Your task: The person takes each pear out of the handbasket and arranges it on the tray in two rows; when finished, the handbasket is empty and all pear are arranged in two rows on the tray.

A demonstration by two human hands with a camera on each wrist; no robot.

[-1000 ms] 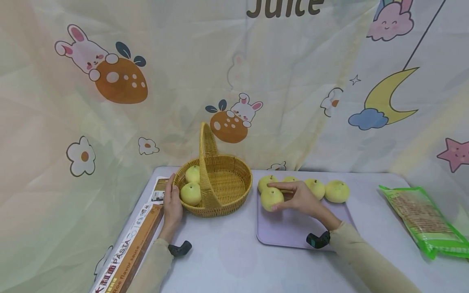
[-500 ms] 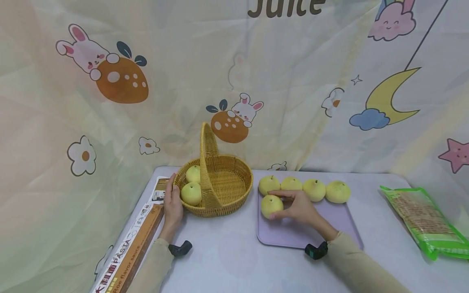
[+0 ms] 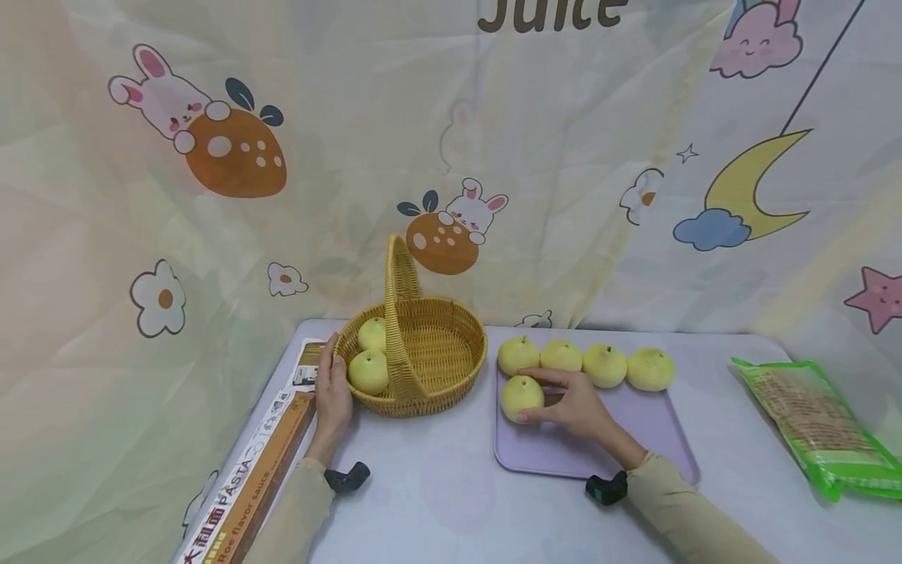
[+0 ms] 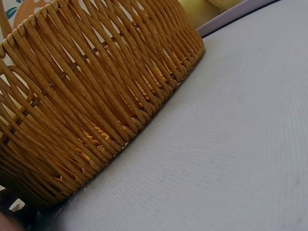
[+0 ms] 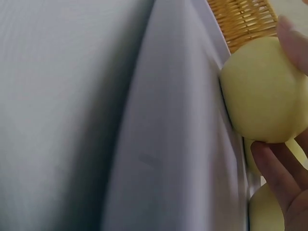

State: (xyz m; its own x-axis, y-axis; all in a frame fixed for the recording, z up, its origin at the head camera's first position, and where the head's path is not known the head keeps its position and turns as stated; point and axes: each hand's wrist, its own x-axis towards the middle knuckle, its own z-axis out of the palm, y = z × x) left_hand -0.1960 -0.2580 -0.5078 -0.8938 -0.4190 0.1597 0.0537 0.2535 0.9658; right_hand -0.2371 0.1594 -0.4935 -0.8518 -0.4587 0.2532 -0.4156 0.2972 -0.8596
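At the front left of the lilac tray (image 3: 599, 458), my right hand (image 3: 574, 407) holds a round yellow pear (image 3: 521, 398) between thumb and fingers. The right wrist view shows this pear (image 5: 264, 89) low by the tray's raised rim. Behind it, several more pears (image 3: 604, 366) stand in a row along the tray's back. My left hand (image 3: 333, 395) rests with extended fingers against the left side of a woven basket (image 3: 440, 345) with a tall handle. Two pears (image 3: 369, 372) sit in the basket's left part. In the left wrist view, the basket wall (image 4: 96, 86) hides most of the hand.
A long pasta box (image 3: 254, 478) lies along the table's left edge, beside my left forearm. On the right is a green-edged food packet (image 3: 817, 423). A printed cloth (image 3: 338, 157) hangs behind the table. The tray stands just right of the basket.
My right hand has brought the pear down and toward me, from in front of the back row to the tray's front left. The left hand and basket have stayed put.
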